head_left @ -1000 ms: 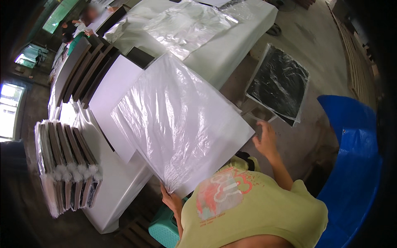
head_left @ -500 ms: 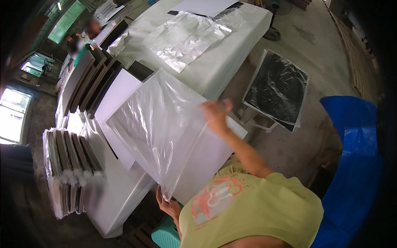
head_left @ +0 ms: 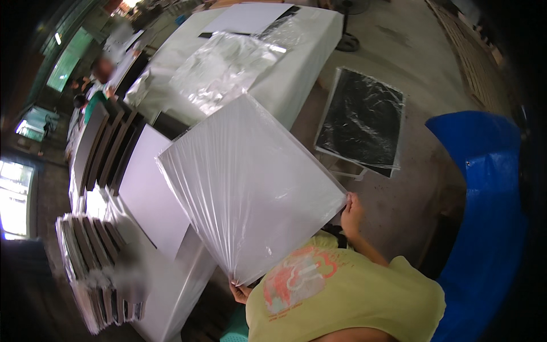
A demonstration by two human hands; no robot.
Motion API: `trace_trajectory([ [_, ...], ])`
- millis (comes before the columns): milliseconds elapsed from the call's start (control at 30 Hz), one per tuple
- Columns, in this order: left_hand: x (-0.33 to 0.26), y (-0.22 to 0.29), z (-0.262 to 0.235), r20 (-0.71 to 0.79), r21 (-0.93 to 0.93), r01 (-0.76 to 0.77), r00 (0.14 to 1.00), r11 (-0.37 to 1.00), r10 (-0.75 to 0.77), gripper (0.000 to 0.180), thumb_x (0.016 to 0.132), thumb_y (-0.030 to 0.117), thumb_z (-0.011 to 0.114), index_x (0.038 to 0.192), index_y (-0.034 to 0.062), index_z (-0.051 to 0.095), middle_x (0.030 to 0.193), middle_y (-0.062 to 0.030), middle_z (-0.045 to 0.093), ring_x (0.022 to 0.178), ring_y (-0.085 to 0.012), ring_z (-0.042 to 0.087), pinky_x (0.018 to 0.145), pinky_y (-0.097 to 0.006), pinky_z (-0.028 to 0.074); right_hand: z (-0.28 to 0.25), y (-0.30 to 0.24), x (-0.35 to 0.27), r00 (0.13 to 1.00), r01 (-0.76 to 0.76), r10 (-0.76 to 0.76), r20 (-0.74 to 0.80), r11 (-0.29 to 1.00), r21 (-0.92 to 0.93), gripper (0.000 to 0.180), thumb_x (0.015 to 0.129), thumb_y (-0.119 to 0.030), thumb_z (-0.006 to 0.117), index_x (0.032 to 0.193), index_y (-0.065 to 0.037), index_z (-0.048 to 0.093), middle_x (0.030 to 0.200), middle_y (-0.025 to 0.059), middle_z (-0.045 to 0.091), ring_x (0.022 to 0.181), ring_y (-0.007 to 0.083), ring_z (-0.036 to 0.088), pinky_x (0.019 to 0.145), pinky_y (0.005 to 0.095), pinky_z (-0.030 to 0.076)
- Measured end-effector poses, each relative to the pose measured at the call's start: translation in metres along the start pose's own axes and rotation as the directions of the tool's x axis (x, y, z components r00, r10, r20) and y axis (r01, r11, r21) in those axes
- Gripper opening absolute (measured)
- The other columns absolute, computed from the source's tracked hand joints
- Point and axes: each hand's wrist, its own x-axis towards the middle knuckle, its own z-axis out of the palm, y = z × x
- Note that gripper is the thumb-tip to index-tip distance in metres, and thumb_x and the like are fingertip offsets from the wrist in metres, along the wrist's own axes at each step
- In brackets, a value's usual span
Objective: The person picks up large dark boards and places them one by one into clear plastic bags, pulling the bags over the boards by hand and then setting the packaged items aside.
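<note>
A white rectangular panel [head_left: 273, 165] lies tilted corner-on in front of me, with clear plastic film [head_left: 219, 194] spread over its face. The film gathers in fan-like creases toward the near corner, where the fingers of my left hand [head_left: 240, 292] are closed on it. At the panel's right corner, my right hand [head_left: 352, 214] pinches the film's edge. Whether those fingers also grip the panel cannot be made out. Another white panel [head_left: 151, 188] lies to the left, partly beneath the film-covered one.
A white-covered table [head_left: 305, 62] bears crumpled clear film [head_left: 228, 68]. Grey panels [head_left: 91, 148] and wrapped panels [head_left: 85, 245] stand stacked at left. A wrapped black panel [head_left: 362, 119] rests on a stool at right, near a blue tarp [head_left: 484, 171]. People work at far left.
My right hand has moved toward me to the panel's right corner, drawing the film across the panel. My left hand remains at the near corner. The view has shifted slightly.
</note>
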Motion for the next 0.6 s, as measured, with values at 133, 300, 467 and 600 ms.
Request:
trace_trajectory([
  [133, -0.001, 0.049, 0.080, 0.168, -0.130, -0.485, 0.849, 0.865, 0.501, 0.024, 0.084, 0.008, 0.047, 0.105, -0.0013, 0.055, 0.086, -0.0139, 0.062, 0.076, -0.0198, 0.058, 0.069, -0.029, 0.046, -0.005, 0.040, 0.007, 0.960, -0.103, 0.111, -0.257, 0.994, 0.047, 0.017, 0.084, -0.004, 0.045, 0.099, 0.001, 0.050, 0.091, 0.0202, 0.054, 0.079, 0.0336, 0.054, 0.069, 0.0355, 0.042],
  [300, -0.019, 0.101, 0.184, 0.564, -0.395, -0.672, 0.361, 0.626, 0.743, 0.030, 0.075, -0.006, 0.040, 0.099, -0.0024, 0.057, 0.082, -0.0161, 0.061, 0.063, -0.0198, 0.054, 0.058, -0.027, 0.044, -0.033, 0.104, 0.019, 0.801, -0.319, 0.237, -0.550, 0.946, -0.056, 0.021, 0.083, 0.002, 0.040, 0.103, 0.003, 0.048, 0.092, 0.0185, 0.053, 0.084, 0.0314, 0.052, 0.076, 0.0354, 0.041],
  [467, -0.065, 0.082, 0.322, 0.871, -0.047, -0.452, 0.417, 0.891, 0.258, 0.019, 0.079, -0.001, 0.047, 0.092, 0.0007, 0.061, 0.065, -0.0122, 0.055, 0.056, -0.0181, 0.050, 0.053, -0.027, 0.042, -0.043, 0.155, 0.061, 0.684, -0.452, 0.334, -0.649, 0.892, -0.018, 0.022, 0.081, 0.003, 0.041, 0.102, 0.003, 0.048, 0.091, 0.0187, 0.053, 0.086, 0.0329, 0.052, 0.077, 0.0351, 0.040],
  [600, -0.091, 0.038, 0.423, 0.872, -0.003, -0.342, 0.459, 0.940, 0.170, 0.017, 0.079, 0.007, 0.053, 0.093, -0.0004, 0.061, 0.074, -0.0124, 0.061, 0.067, -0.0193, 0.058, 0.062, -0.030, 0.046, -0.038, 0.195, 0.099, 0.698, -0.501, 0.299, -0.651, 0.853, -0.144, 0.019, 0.079, 0.003, 0.043, 0.097, 0.003, 0.048, 0.090, 0.0186, 0.054, 0.085, 0.0340, 0.052, 0.075, 0.0364, 0.041],
])
